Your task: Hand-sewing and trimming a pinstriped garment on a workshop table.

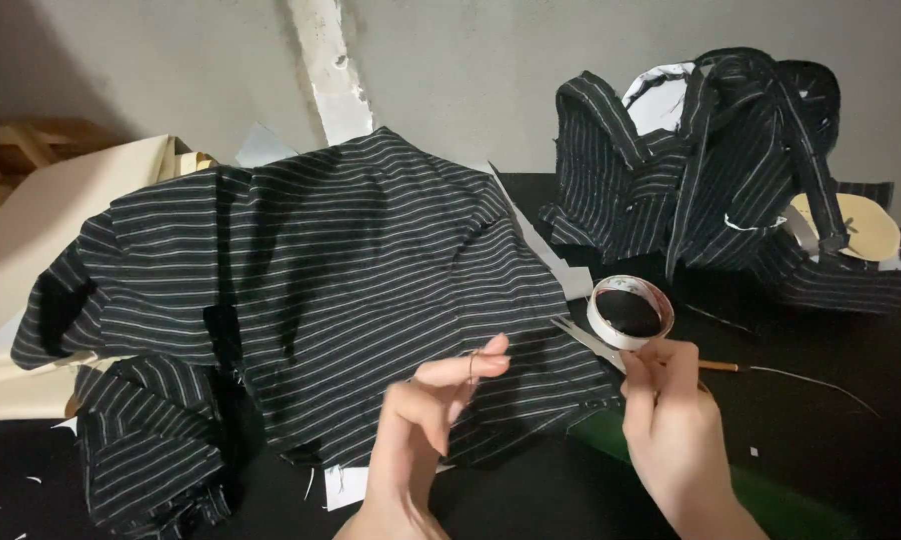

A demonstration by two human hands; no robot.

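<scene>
A length of dark thread [474, 362] is seen pinched between the thumb and forefinger of the left hand [426, 420], raised over the lower edge of a black pinstriped garment [321, 290] spread across the dark counter [851, 440]. The fingers [461, 368] of that hand are closed on the thread, the rest loosely curled. At three o'clock from it, the right hand [671, 420] is held closed around a thin tool (only partly visible), with what appears to be a blade [589, 340] projecting toward ten o'clock and a slim brown handle [719, 366] toward three o'clock. Just beyond the right hand, at twelve o'clock, a small round white container [630, 312] with dark contents is set on the counter. A second heap of striped cloth [711, 170] is piled at two o'clock, beside cream-coloured pattern pieces [861, 225].
</scene>
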